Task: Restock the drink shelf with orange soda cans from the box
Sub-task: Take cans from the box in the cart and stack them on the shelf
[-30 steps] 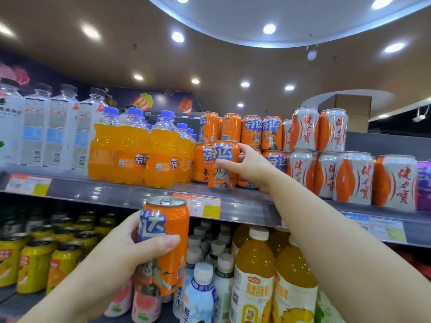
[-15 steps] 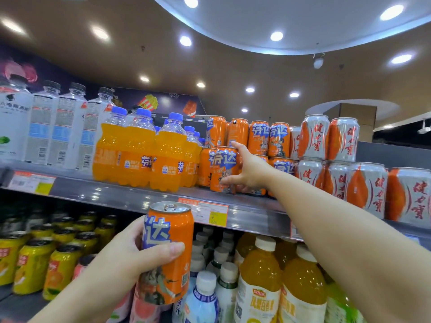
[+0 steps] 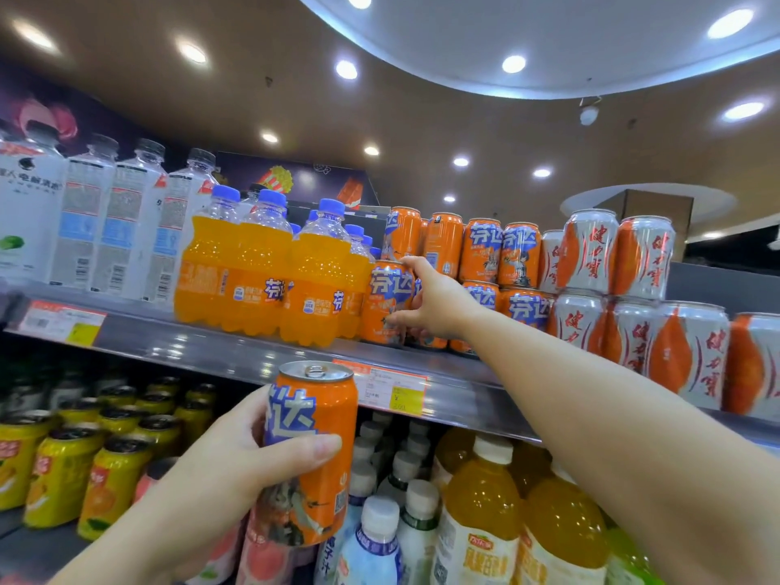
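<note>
Shelved can: the orange soda can [image 3: 386,301] now stands on the drink shelf [image 3: 236,352], bottom row, touching the orange bottles [image 3: 270,276] at its 9 o'clock.
Right hand [image 3: 439,304]: a second ago wrapped round that can; now fingers straightened, thumb and fingertips only touching it.
Left hand [image 3: 236,458]: grips the next can [image 3: 310,449], below the shelf at 6 o'clock.
Meaning: one placed, the held one likely next.
</note>
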### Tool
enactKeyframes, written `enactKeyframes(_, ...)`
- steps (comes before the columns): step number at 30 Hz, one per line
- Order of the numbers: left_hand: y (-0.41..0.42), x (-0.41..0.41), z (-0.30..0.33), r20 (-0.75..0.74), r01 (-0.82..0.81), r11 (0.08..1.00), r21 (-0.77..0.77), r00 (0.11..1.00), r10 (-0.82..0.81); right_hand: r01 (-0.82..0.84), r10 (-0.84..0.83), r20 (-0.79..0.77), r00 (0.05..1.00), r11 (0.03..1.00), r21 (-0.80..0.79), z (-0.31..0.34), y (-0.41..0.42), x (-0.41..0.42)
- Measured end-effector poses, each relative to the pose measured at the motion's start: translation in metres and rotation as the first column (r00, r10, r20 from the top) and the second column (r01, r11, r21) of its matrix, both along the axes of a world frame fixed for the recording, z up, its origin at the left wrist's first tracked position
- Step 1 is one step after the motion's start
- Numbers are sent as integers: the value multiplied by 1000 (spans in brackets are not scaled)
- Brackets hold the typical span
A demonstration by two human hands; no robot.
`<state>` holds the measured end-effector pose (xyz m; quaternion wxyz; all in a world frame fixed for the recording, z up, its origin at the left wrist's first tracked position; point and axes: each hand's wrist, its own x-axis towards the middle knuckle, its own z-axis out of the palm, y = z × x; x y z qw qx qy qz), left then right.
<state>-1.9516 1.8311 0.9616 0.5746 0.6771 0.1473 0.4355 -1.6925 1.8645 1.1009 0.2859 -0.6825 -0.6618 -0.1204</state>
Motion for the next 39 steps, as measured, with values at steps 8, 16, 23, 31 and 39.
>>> enactKeyframes(8, -12, 13, 20, -21, 19, 996, 87, 1000, -17, -118, 147, -193, 970, 981, 155, 10, -63, -15)
enactKeyframes(16, -32, 41, 41, -60, 48, 990, 135, 997, -40, -357, 375, -406, 833, 926, 123, -13, -156, -29)
enactKeyframes(23, -44, 62, 56, -79, 74, 987, 141, 995, -64, -446, 347, -488, 801, 890, -99, -22, -176, -18)
enactKeyframes(31, -45, 79, 83, -21, -64, 987, 144, 998, 68, -444, 417, -477, 774, 894, 61, -33, -158, -27)
enactKeyframes(39, -24, 69, 87, -17, -277, 918, 282, 956, 294, -316, 348, -483, 803, 937, 150, -5, -133, -3)
